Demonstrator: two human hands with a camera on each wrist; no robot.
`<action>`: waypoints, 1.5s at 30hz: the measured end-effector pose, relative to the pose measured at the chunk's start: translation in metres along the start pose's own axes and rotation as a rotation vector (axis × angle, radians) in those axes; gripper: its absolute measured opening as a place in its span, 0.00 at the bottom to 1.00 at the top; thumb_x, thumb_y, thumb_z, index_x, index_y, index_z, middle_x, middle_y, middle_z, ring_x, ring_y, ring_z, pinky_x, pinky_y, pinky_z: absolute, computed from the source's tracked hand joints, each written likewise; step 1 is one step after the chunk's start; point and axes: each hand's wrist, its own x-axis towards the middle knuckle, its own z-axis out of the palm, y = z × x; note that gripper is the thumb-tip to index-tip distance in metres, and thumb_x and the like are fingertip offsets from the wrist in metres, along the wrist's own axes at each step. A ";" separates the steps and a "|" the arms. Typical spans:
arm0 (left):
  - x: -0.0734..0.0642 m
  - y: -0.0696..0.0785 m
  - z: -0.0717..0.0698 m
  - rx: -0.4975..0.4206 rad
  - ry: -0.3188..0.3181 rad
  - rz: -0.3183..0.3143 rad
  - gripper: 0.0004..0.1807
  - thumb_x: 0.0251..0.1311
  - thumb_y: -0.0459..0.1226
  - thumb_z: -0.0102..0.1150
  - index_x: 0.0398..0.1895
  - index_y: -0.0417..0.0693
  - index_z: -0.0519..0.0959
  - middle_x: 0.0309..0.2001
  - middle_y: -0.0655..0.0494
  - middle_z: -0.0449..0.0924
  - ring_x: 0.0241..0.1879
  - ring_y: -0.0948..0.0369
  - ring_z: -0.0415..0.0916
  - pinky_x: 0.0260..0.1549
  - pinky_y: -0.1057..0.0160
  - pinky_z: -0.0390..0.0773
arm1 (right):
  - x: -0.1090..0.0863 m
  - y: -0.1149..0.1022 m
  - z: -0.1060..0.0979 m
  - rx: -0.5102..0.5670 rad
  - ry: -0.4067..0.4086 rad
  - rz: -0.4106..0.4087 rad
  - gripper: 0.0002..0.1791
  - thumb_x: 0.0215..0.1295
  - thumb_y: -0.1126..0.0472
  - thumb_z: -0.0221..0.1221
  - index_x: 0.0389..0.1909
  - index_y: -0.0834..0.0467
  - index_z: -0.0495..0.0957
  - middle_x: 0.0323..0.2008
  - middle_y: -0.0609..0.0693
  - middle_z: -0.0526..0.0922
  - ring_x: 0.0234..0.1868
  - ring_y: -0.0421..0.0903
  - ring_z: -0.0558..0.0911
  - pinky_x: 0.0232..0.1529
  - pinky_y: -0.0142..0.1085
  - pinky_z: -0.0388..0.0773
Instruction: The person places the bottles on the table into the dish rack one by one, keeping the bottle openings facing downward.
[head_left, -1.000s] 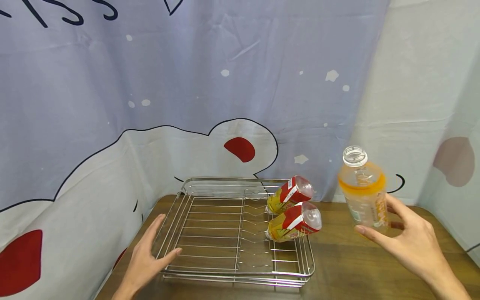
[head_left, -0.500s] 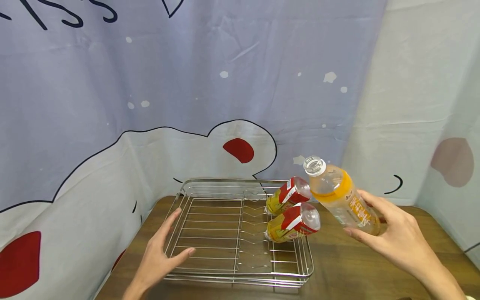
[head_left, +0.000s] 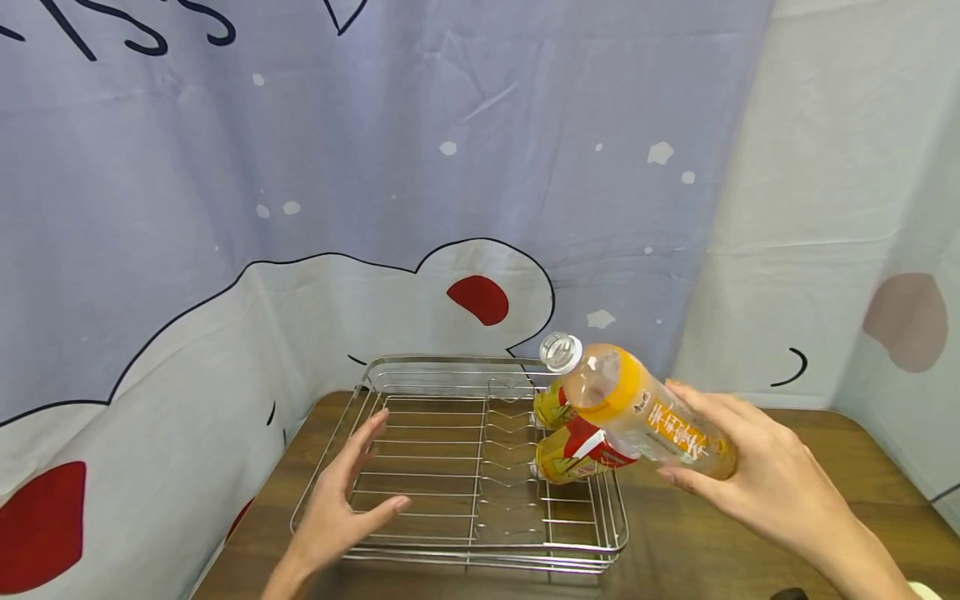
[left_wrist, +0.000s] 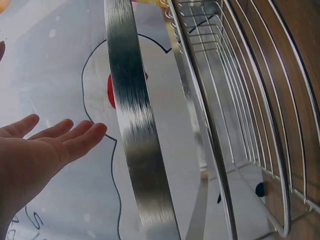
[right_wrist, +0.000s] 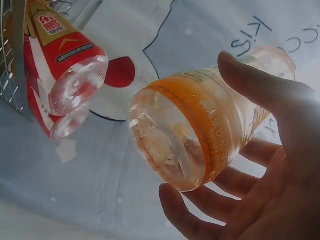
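My right hand [head_left: 757,467] grips a clear plastic bottle [head_left: 637,400] with an orange label band near its lower end. Uncapped, the bottle tilts so its neck points up and left, overlapping two red-and-yellow bottles [head_left: 573,450] in the head view. Those two lie slanted on the right side of a metal wire dish rack [head_left: 420,492], their bases facing right. In the right wrist view the bottle's base [right_wrist: 167,145] faces the camera, with fingers around its side. My left hand [head_left: 337,508], fingers spread and holding nothing, hovers over the rack's left side.
The rack stands on a brown wooden table [head_left: 690,533]. A printed fabric curtain [head_left: 360,167] hangs behind and to both sides. A dark object [head_left: 789,593] shows at the bottom edge, right of the rack.
My right hand has carried the clear bottle leftward, tipping it from nearly upright to slanted left. My left hand has moved a little right over the rack.
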 end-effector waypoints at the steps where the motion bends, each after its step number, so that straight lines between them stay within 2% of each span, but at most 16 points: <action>1: 0.001 0.001 0.001 -0.004 -0.007 0.007 0.54 0.45 0.27 0.76 0.76 0.40 0.56 0.74 0.49 0.59 0.70 0.62 0.60 0.62 0.70 0.66 | 0.000 -0.002 0.000 -0.008 -0.010 -0.003 0.51 0.31 0.54 0.82 0.65 0.49 0.75 0.50 0.45 0.82 0.41 0.44 0.81 0.35 0.42 0.80; 3: 0.002 0.002 0.002 -0.014 -0.013 0.024 0.54 0.44 0.26 0.76 0.76 0.38 0.56 0.73 0.48 0.60 0.69 0.60 0.61 0.63 0.68 0.67 | 0.000 -0.005 0.000 -0.022 -0.023 -0.005 0.51 0.32 0.53 0.82 0.66 0.47 0.74 0.49 0.45 0.82 0.42 0.46 0.81 0.34 0.50 0.80; 6: 0.004 0.006 0.004 -0.034 -0.017 0.040 0.54 0.44 0.26 0.76 0.76 0.39 0.56 0.73 0.47 0.60 0.69 0.60 0.62 0.62 0.66 0.68 | 0.001 -0.010 0.000 -0.030 -0.031 -0.012 0.51 0.33 0.51 0.81 0.67 0.46 0.74 0.49 0.45 0.82 0.42 0.48 0.82 0.32 0.53 0.80; 11: 0.010 0.013 0.005 -0.121 -0.041 0.063 0.55 0.43 0.23 0.74 0.76 0.38 0.54 0.74 0.43 0.58 0.70 0.57 0.60 0.63 0.64 0.68 | 0.004 -0.016 0.000 -0.036 -0.036 -0.035 0.50 0.34 0.48 0.81 0.67 0.45 0.74 0.50 0.47 0.82 0.43 0.50 0.83 0.31 0.53 0.81; 16: 0.016 0.020 0.008 -0.178 -0.066 0.105 0.55 0.42 0.21 0.74 0.76 0.35 0.53 0.74 0.40 0.56 0.70 0.53 0.59 0.63 0.62 0.68 | 0.006 -0.023 0.002 -0.052 -0.039 -0.074 0.48 0.37 0.45 0.79 0.66 0.45 0.74 0.50 0.45 0.81 0.46 0.48 0.82 0.30 0.50 0.82; 22: 0.019 0.025 0.012 -0.199 -0.080 0.160 0.56 0.41 0.24 0.76 0.75 0.31 0.53 0.73 0.39 0.56 0.70 0.54 0.60 0.63 0.61 0.69 | 0.006 -0.029 0.004 -0.099 -0.043 -0.152 0.43 0.45 0.35 0.73 0.64 0.45 0.76 0.48 0.40 0.81 0.45 0.42 0.81 0.30 0.44 0.81; 25: 0.020 0.029 0.013 -0.210 -0.081 0.180 0.57 0.40 0.24 0.76 0.75 0.31 0.52 0.73 0.38 0.57 0.70 0.54 0.60 0.62 0.61 0.70 | 0.007 -0.031 0.005 -0.119 -0.053 -0.180 0.42 0.44 0.36 0.73 0.63 0.45 0.77 0.49 0.41 0.81 0.45 0.43 0.81 0.32 0.45 0.81; 31: 0.021 0.037 0.017 -0.229 -0.085 0.224 0.57 0.39 0.23 0.76 0.74 0.29 0.52 0.73 0.38 0.56 0.70 0.53 0.60 0.62 0.61 0.71 | 0.007 -0.036 0.008 -0.134 -0.064 -0.236 0.47 0.34 0.43 0.77 0.63 0.46 0.77 0.48 0.42 0.81 0.45 0.44 0.81 0.31 0.44 0.81; 36: 0.021 0.040 0.022 -0.263 -0.094 0.263 0.58 0.38 0.24 0.77 0.73 0.25 0.51 0.73 0.37 0.56 0.70 0.52 0.60 0.61 0.59 0.72 | 0.007 -0.041 0.012 -0.146 -0.089 -0.260 0.47 0.33 0.45 0.77 0.64 0.45 0.76 0.49 0.42 0.81 0.46 0.44 0.80 0.32 0.45 0.81; 40: 0.021 0.041 0.028 -0.278 -0.109 0.269 0.57 0.40 0.27 0.78 0.72 0.25 0.52 0.73 0.36 0.56 0.69 0.50 0.61 0.60 0.57 0.73 | 0.008 -0.045 0.015 -0.172 -0.122 -0.272 0.46 0.33 0.45 0.78 0.62 0.46 0.77 0.49 0.43 0.80 0.47 0.45 0.80 0.33 0.45 0.81; 45: 0.020 0.042 0.034 -0.242 -0.118 0.241 0.55 0.43 0.34 0.79 0.73 0.29 0.55 0.73 0.38 0.57 0.67 0.47 0.64 0.58 0.56 0.74 | 0.009 -0.049 0.019 -0.199 -0.143 -0.293 0.45 0.32 0.44 0.78 0.59 0.47 0.79 0.48 0.44 0.80 0.47 0.46 0.79 0.32 0.44 0.80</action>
